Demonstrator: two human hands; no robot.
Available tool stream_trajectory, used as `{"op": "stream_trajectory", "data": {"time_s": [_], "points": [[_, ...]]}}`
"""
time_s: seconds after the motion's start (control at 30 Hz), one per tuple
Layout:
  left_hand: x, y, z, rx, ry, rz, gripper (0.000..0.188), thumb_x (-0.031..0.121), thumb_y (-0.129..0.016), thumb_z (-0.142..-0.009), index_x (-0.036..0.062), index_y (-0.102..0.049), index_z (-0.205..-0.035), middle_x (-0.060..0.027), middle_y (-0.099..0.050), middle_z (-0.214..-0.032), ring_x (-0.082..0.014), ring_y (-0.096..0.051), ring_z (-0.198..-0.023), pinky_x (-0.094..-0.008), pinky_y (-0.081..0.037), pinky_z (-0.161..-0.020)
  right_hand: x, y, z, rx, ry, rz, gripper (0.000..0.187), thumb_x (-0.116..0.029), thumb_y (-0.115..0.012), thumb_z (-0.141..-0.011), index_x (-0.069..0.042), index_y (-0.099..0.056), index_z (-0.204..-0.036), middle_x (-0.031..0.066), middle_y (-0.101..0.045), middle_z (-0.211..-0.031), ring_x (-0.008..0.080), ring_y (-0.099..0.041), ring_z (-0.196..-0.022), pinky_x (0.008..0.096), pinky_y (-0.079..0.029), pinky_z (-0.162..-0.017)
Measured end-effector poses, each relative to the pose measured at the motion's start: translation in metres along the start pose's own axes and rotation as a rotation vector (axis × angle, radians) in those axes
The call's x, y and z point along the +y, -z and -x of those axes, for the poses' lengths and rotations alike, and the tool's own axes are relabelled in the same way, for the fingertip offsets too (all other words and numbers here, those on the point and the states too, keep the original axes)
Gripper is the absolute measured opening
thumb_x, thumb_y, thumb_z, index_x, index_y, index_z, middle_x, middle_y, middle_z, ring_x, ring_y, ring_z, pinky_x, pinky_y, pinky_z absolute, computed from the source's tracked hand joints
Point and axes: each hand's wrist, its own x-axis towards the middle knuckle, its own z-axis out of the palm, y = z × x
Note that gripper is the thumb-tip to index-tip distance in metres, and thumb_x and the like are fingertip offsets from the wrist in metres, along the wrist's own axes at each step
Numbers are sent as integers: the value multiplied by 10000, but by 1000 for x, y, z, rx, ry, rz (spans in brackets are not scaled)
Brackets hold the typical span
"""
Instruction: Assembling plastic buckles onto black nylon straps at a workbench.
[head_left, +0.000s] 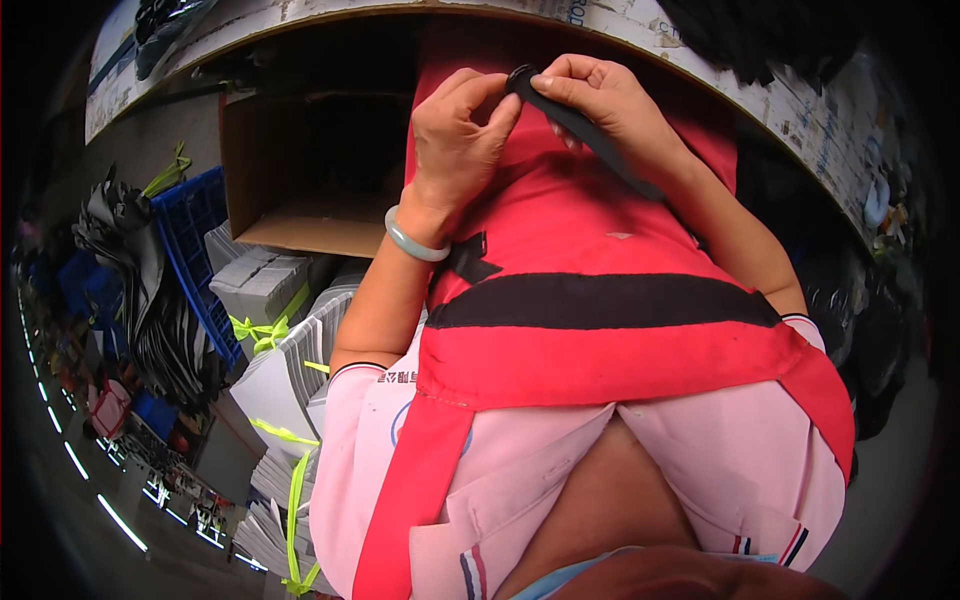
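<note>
Over a red apron (560, 235), the left hand (452, 135) pinches the far-left end of a black strip (607, 153); the right hand (612, 105) pinches it alongside, its tail slanting near and right.

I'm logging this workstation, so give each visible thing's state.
Long flat black strip: held, bent
Left hand: pinching the strip's end
Right hand: pinching the strip
Brown cardboard box: open
Stacked grey sheets: tied with lime bands
Blue plastic lattice crate: tilted
Red cloth apron: worn
Pale green bangle: worn
</note>
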Motion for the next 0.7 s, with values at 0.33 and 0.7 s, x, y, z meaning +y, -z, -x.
{"op": "stream_trajectory", "data": {"time_s": [0.33,0.7], "points": [[-6,0,2,33,-135,17,178,-53,-730,-788,-21,-709,-962,-71,-660,-778,-113,-613,-691,-215,-468,-579,4,-4,-8,20,23,-201,342,-255,-596,-967,-20,-540,-1210,27,-602,-848,53,-570,-632,182,-483,-574],[-18,-1,-1,-107,828,981,284,156,-631,-934,-52,-633,-1127,-101,-699,-906,-157,-680,-742,-253,-555,-658,10,5,-6,44,267,285,134,-88,-668,-891,-12,-695,-997,17,-548,-1149,101,-525,-1047,234,-431,-895]]}}
